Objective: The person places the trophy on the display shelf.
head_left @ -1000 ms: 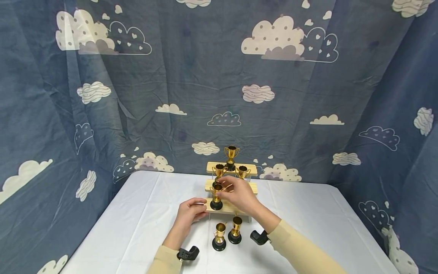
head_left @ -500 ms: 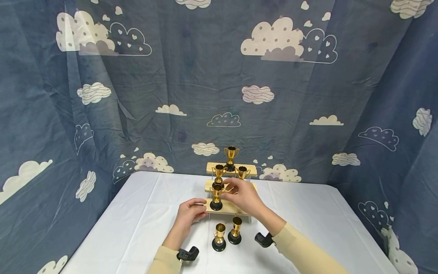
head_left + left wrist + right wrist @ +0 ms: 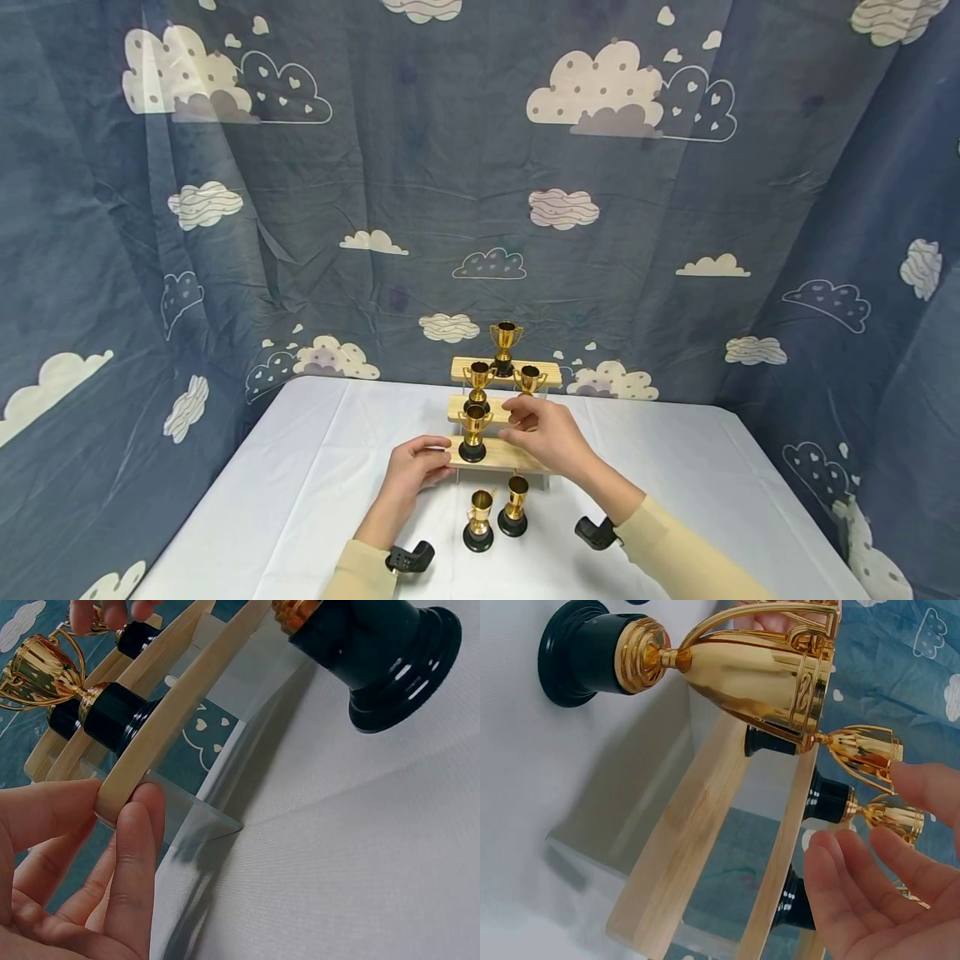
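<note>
Top of the right-wrist view, a trophy cup [image 3: 757, 682] shines like metal, its base [image 3: 596, 652] glossy; the central plank [image 3: 681, 840] is smooth wood. Mid left-wrist view, a dim, clear support [image 3: 191, 812] may be plastic.

In the head view, a dark blue curtain [image 3: 420, 167] hangs from nine through twelve to three o'clock, with large dotted clouds [image 3: 592, 83] at ten and one. White cloth [image 3: 337, 433] covers the bench [image 3: 675, 475] towards six.
</note>
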Demonstrator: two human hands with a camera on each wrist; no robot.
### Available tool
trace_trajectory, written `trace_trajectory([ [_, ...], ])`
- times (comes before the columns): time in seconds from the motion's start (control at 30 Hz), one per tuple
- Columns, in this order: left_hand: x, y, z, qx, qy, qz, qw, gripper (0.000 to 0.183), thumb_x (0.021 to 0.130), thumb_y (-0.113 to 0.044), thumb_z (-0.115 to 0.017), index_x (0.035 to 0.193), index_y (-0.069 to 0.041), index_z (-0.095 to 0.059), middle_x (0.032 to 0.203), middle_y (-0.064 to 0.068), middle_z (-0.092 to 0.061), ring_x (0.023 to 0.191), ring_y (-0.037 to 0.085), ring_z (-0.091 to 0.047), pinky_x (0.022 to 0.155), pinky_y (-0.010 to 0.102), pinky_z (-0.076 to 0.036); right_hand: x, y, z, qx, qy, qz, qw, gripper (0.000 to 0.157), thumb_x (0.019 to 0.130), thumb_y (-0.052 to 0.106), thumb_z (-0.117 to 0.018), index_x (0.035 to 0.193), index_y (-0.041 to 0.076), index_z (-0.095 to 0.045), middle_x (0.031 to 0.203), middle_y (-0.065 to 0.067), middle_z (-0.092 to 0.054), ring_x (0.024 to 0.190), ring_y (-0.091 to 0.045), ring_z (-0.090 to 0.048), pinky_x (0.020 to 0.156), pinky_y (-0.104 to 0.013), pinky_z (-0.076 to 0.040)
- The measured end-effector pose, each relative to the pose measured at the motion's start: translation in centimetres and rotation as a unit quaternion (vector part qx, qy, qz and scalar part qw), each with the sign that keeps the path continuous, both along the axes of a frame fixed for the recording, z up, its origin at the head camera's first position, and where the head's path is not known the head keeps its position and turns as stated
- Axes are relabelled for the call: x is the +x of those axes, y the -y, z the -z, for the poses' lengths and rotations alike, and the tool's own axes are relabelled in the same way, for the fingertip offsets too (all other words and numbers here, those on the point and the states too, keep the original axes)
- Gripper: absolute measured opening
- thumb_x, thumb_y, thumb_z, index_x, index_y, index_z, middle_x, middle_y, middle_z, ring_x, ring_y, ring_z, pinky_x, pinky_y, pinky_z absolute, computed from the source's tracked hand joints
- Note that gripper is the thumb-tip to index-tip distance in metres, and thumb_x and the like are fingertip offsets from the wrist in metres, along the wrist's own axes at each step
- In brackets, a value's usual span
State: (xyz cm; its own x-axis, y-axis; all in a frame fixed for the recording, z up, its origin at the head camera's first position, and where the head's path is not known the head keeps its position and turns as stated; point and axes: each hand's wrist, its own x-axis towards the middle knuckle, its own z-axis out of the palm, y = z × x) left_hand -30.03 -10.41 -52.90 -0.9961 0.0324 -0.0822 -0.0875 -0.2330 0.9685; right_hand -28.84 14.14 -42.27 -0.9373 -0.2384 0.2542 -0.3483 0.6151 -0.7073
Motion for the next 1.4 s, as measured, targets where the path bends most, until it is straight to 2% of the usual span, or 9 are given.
trace_trajectory([
  [0.2, 0.1, 0.0, 0.0, 0.005, -0.002, 0.003, 1.0, 0.029, 0.083, 0.003, -0.074, 0.112, 0.005, -0.07, 0.091, 0.016, -0.073, 0.073, 0.022, -0.073, 0.07, 0.03, -0.062, 0.6, -0.7, -0.2, -0.003, -0.004, -0.01, 1.0, 0.035, 0.085, 0.024, -0.083, 0.117, 0.019, -0.071, 0.101, -0.002, -0.071, 0.086, -0.012, -0.067, 0.076, -0.032, -0.057],
  [0.57, 0.1, 0.0, 0.0, -0.001, 0.004, 0.002, 1.0, 0.035, 0.084, 0.003, -0.073, 0.118, 0.009, -0.066, 0.094, 0.02, -0.073, 0.075, 0.023, -0.074, 0.071, 0.03, -0.062, 2.3, -1.5, -0.1, 0.007, 0.01, -0.032, 0.999, 0.032, 0.087, 0.024, -0.08, 0.117, 0.022, -0.071, 0.1, 0.007, -0.069, 0.087, -0.013, -0.068, 0.076, -0.03, -0.058],
  [0.77, 0.0, 0.0, 0.2, 0.002, 0.001, 0.001, 1.0, 0.028, 0.083, 0.002, -0.075, 0.111, 0.004, -0.071, 0.092, 0.02, -0.073, 0.076, 0.026, -0.074, 0.072, 0.031, -0.062, 3.0, -1.9, 0.0, 0.006, 0.018, -0.047, 0.999, 0.033, 0.087, 0.024, -0.081, 0.118, 0.023, -0.07, 0.103, 0.006, -0.068, 0.089, -0.012, -0.068, 0.077, -0.029, -0.058],
  [1.13, 0.1, 0.0, 0.2, 0.002, 0.003, 0.001, 1.0, 0.028, 0.084, 0.002, -0.074, 0.112, 0.004, -0.07, 0.09, 0.017, -0.073, 0.076, 0.025, -0.074, 0.07, 0.029, -0.062, 3.7, -2.7, 1.1, -0.022, 0.042, -0.086, 0.995, 0.033, 0.087, 0.022, -0.08, 0.119, 0.022, -0.07, 0.108, -0.003, -0.068, 0.092, -0.018, -0.069, 0.077, -0.028, -0.059],
  [1.4, 0.0, 0.0, 0.3, 0.011, 0.001, 0.005, 0.9999, 0.033, 0.083, 0.002, -0.075, 0.115, 0.006, -0.069, 0.091, 0.016, -0.073, 0.073, 0.021, -0.073, 0.071, 0.029, -0.062, 3.7, -3.5, 1.8, -0.046, 0.086, -0.117, 0.988, 0.041, 0.088, 0.022, -0.08, 0.125, 0.011, -0.067, 0.115, -0.013, -0.067, 0.098, -0.025, -0.068, 0.077, -0.03, -0.06],
])
